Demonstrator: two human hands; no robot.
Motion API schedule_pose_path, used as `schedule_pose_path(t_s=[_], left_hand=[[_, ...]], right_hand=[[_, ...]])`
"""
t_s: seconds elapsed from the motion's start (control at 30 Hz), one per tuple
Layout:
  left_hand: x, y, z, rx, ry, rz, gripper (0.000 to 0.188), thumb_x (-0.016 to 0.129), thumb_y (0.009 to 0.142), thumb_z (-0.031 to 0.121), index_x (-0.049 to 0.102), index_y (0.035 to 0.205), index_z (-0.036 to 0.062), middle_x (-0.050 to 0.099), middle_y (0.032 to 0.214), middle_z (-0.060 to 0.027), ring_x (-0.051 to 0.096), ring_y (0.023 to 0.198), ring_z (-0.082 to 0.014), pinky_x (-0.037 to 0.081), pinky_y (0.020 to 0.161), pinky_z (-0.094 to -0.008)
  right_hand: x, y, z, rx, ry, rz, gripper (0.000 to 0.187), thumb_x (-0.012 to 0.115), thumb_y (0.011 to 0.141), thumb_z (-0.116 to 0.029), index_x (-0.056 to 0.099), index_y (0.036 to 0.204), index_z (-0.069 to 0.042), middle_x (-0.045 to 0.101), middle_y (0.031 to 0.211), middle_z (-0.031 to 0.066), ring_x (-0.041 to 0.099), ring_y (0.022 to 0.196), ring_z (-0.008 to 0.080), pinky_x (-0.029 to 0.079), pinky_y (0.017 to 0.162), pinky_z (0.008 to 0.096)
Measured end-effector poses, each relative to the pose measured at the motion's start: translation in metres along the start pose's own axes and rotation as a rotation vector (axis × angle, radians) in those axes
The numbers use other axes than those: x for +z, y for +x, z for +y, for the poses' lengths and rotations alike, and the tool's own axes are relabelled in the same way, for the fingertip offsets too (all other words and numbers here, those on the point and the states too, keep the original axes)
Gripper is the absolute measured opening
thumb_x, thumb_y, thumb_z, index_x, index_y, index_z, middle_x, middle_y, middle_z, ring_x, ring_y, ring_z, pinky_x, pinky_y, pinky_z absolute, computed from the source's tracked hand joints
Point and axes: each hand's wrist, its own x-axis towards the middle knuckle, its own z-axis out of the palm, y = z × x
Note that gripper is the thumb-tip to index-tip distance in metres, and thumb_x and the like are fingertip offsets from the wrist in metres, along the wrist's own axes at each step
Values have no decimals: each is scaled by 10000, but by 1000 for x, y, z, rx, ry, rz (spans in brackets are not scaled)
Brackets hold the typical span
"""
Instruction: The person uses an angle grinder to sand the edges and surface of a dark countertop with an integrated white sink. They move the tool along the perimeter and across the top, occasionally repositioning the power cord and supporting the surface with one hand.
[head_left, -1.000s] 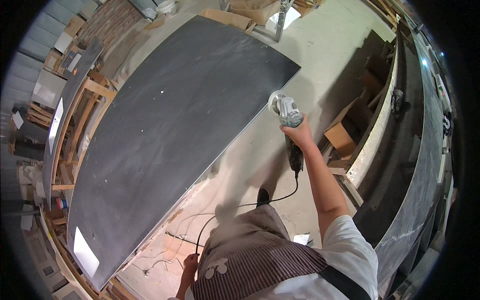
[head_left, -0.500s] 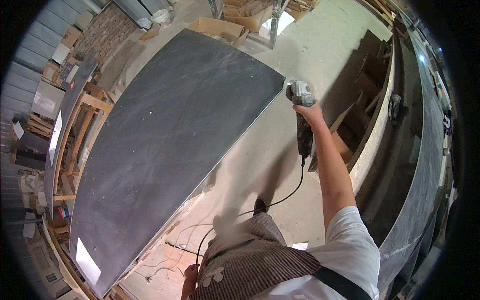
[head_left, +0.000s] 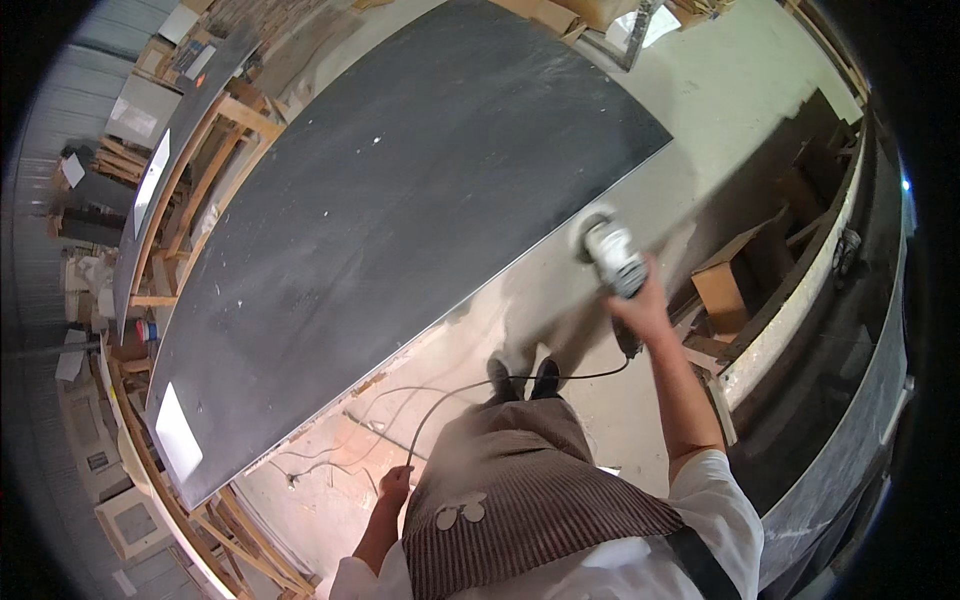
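My right hand [head_left: 647, 306] is wrapped round an angle grinder [head_left: 614, 258], whose head is smeared by motion. The grinder's disc end is close to the right-hand edge of a large dark grey slab [head_left: 390, 230]; I cannot tell whether it touches. A black power cord [head_left: 480, 389] runs from the grinder's tail across in front of me. Low beside my apron, my left hand [head_left: 394, 484] is closed on that cord. A white sheet [head_left: 177, 432] lies on the slab's near left end.
To the right stand cardboard boxes [head_left: 727, 290] and a long bench [head_left: 765, 360] with dark slabs. Wooden frames [head_left: 212, 165] line the left side. Thin cables [head_left: 325, 462] trail over the floor near the slab's edge. My shoes [head_left: 546, 378] stand below the cord.
My right hand has brought the grinder from the slab's far right corner back nearer to me, along the edge. The view has shifted, and both shoes now show. My left hand stays on the cord.
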Motion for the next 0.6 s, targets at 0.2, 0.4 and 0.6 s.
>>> schedule_pose_path(t_s=[0.2,0.4,0.6], left_hand=[[5,32,-5,139,43,-4,456,577,941,437,704,1147,50,730,984,-161,697,911,-242,531,842,-372],[0,46,-11,204,-131,-24,300,622,957,262,707,1137,37,641,742,-28,565,641,-117,473,606,-299],[-8,46,-15,106,-137,-37,415,587,939,397,715,1136,54,717,839,-124,670,737,-210,527,741,-368]], right_hand=[[90,-71,-51,-180,-317,-373,808,838,643,-236,442,1337,-116,664,1117,209,639,1037,414,532,881,469],[141,-100,-74,-347,-357,-481,770,823,657,-216,441,1318,-117,652,1116,198,640,996,425,531,838,488],[164,-113,-81,-368,-405,-533,800,838,643,-227,435,1319,-80,650,1114,209,645,995,414,533,844,487]])
